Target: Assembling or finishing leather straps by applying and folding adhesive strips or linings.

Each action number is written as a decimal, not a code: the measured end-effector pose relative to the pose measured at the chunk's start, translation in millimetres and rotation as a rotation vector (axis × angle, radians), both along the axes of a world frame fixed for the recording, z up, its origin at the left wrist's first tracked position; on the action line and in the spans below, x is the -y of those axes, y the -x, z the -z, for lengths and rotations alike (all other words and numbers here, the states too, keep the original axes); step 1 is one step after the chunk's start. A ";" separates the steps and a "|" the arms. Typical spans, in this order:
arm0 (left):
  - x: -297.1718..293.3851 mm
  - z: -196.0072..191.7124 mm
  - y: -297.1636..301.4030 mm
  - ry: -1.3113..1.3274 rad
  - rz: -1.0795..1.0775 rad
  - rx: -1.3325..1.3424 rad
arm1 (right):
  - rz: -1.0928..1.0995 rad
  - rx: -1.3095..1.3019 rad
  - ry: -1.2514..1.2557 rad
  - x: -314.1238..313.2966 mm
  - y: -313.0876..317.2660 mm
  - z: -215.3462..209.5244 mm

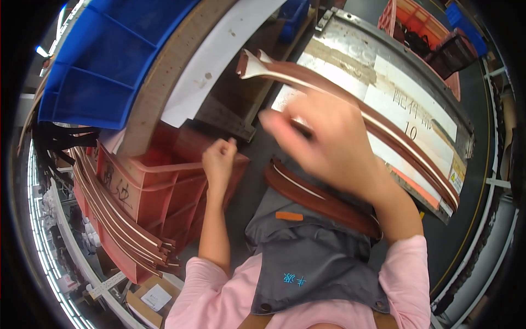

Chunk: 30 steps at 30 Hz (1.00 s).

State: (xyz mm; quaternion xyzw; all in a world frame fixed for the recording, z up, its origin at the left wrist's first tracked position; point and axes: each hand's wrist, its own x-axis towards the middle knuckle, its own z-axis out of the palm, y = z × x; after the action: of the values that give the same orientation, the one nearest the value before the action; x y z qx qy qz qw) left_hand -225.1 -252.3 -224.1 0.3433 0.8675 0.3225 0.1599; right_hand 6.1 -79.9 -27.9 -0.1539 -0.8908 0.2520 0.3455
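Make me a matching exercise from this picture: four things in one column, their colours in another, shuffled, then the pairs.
Things:
1. upper bin
2. crate
3. long strap at the right hand
4. apron

Colours:
A. grey
B. brown with a pale face
C. blue
D. red

Pairs: 1-C, 2-D, 3-B, 4-A

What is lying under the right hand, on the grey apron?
Under the right hand, a looped brown strap lies on the grey apron. The hand and forearm cover part of it, so where it joins the long strap is hidden.
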 end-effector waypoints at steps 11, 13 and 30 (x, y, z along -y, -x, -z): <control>40.6 -16.3 -99.5 0.052 0.796 0.182 | 0.069 0.548 0.168 124.6 -145.3 156.1; 45.1 -23.1 -91.3 0.101 0.830 0.094 | 0.070 0.546 0.191 127.3 -139.8 158.1; -59.7 -276.5 -110.1 -1.056 0.429 -1.089 | 0.187 0.111 -0.028 140.0 -217.9 -53.6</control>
State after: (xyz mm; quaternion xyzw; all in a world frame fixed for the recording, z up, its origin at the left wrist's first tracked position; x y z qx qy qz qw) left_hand -115.0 -192.6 52.4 0.6434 0.4705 0.4406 -0.4130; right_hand 224.0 -219.9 25.7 -0.2454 -0.8936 0.1973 0.3199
